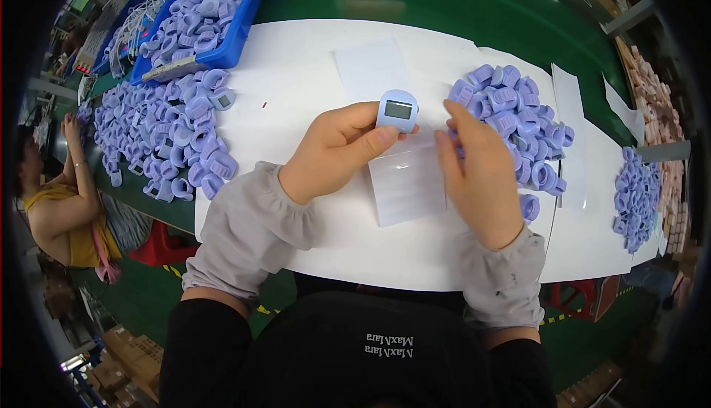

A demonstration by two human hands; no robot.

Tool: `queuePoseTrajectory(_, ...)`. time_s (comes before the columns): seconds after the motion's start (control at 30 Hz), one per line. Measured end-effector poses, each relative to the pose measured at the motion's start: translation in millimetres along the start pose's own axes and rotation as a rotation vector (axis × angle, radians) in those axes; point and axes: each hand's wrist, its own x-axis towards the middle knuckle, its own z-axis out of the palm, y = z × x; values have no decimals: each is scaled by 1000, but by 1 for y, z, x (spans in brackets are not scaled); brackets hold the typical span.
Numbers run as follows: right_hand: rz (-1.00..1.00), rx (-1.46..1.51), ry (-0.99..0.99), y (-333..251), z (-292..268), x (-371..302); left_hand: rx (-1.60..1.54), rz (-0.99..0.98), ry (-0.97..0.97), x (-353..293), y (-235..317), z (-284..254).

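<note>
My left hand point(337, 145) is closed around a small light-purple digital finger counter point(400, 110), thumb at its lower edge. The counter's dark display faces up. Just to its right my right hand point(481, 167) hovers with fingers apart, and nothing shows between them. It is beside a heap of purple finger counters point(522, 115). Under the hands lies a clear plastic-like sheet point(407, 189) on the white paper covering the table point(311, 60). A larger heap of purple counters point(159, 130) spreads on the left.
At the back left a blue bin point(233, 45) is filled with more purple counters. Far right stands another purple pile point(637, 199), beside rows of pinkish pieces point(659, 112). White sheets point(570, 119) lie on the right. A person point(63, 201) sits at the left edge of the table.
</note>
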Motion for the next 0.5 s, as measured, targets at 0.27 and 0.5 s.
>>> queuePoseTrajectory(0.27, -109, -183, -56, -15, 15, -6, -4, -123, 52, 9, -13, 0)
queuePoseTrajectory(0.5, 229, 479, -92, -12, 23, -1, 5, -100, 75, 10, -15, 1)
